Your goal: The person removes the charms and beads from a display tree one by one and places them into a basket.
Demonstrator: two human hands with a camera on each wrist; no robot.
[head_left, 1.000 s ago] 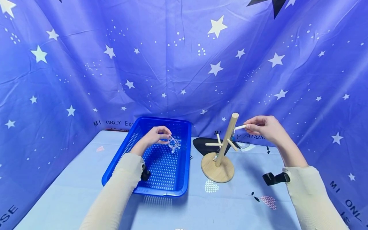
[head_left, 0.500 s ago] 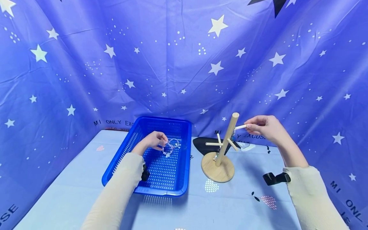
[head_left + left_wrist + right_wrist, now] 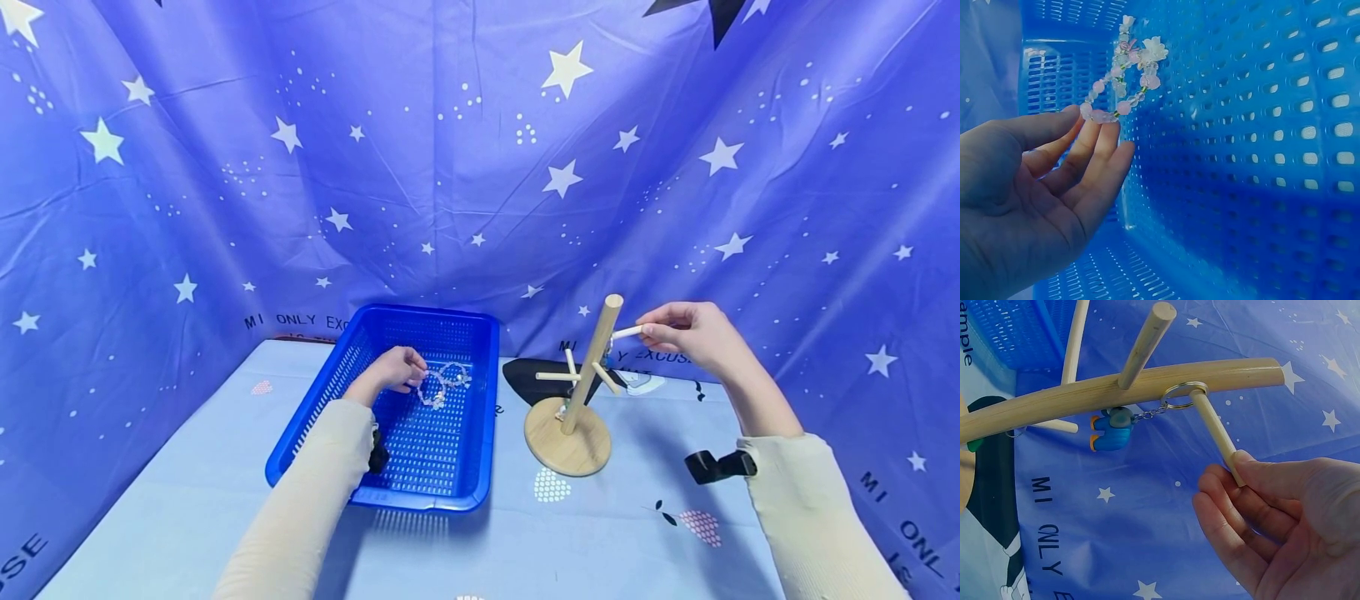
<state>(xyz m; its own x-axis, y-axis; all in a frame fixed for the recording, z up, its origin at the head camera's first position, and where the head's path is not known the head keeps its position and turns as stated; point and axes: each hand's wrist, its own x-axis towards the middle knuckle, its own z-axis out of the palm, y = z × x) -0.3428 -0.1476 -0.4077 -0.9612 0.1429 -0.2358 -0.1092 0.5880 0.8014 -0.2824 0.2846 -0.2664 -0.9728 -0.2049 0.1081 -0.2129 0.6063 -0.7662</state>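
Star-printed blue cloth hangs behind and covers the table [image 3: 187, 500], on which stand one blue perforated plastic basket [image 3: 480, 400] and one pale wooden peg stand with a round base [image 3: 567, 446].

Both hands are well apart, one at each thing. Inside the basket, the left hand [image 3: 396, 369] has its fingers nearly straight and loosely spread, their tips touching one bracelet of pink and clear beads [image 3: 442, 385] that lies against the basket's mesh; it does not grip it. Over at the stand, the right hand [image 3: 693, 333] pinches the outer end of one upper peg [image 3: 626, 332] between thumb and fingertips.

From the head view, four pegs can be counted on the leaning post, and a black strap shows at each of the two cream sleeves.

Only the left wrist view makes the bracelet [image 3: 1124, 75] readable: round pink beads, a small white flower charm, and the left hand's [image 3: 1035, 187] fingertips just under its lower loop.

Only the right wrist view shows one metal key ring [image 3: 1184, 395] threaded on the pinched peg [image 3: 1213, 434] where it meets the post, with one small blue figure charm [image 3: 1110, 430] hanging from it by a short chain, while the right hand [image 3: 1285, 525] curls round the peg's tip.
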